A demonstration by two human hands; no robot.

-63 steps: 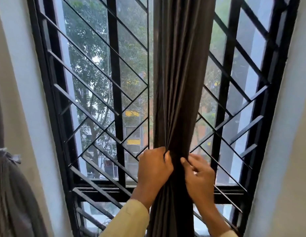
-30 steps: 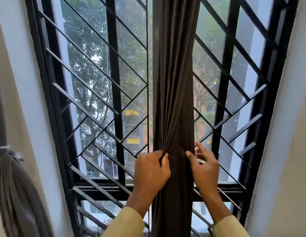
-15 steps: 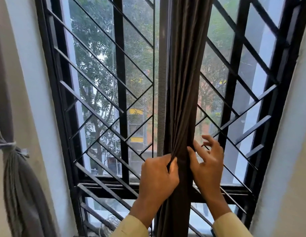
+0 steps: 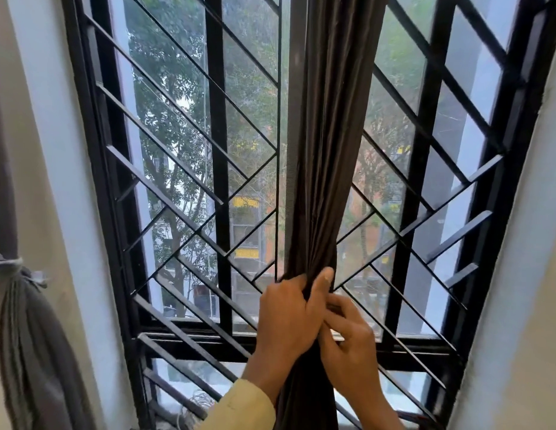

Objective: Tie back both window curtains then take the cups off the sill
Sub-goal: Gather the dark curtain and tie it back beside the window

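A dark brown curtain hangs bunched into a narrow column down the middle of the window. My left hand grips the gathered folds, thumb up against the fabric. My right hand sits just right of and below it, fingers curled against the same bunch; whether they hold a tie is hidden. A second grey curtain hangs at the far left, bound with a pale tie. The sill and cups are out of view.
A black window grille with diagonal bars fills the opening behind the curtain. Pale walls flank it on both sides. Some coiled wire lies at the bottom of the window.
The curtain is bunched tighter. My right hand has moved from open fingers beside the fabric down to curl against it under my left hand, which keeps its grip.
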